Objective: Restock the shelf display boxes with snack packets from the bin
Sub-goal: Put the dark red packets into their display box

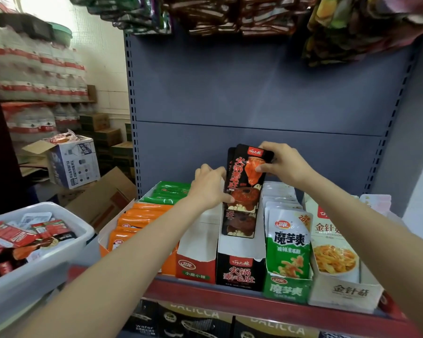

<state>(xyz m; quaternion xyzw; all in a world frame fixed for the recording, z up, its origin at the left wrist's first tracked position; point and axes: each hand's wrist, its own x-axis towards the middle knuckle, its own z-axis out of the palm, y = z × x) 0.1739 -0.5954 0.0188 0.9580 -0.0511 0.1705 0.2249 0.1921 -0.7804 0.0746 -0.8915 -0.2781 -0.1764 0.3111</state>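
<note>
Shelving [266,292] is lined along its front edge with display boxes, and a clear bin [59,262] of mixed packets is seen off its left end. Black snack packets [246,189] are held upright over the black box [241,267], the left hand [209,187] gripping their side, the right hand [282,164] pinching the top. Light, limp, slippery film is judged best held by the edges.

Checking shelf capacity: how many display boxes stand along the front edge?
5: orange box leftmost, red box, black box, green box, white box rightmost. More may sit behind.
</note>
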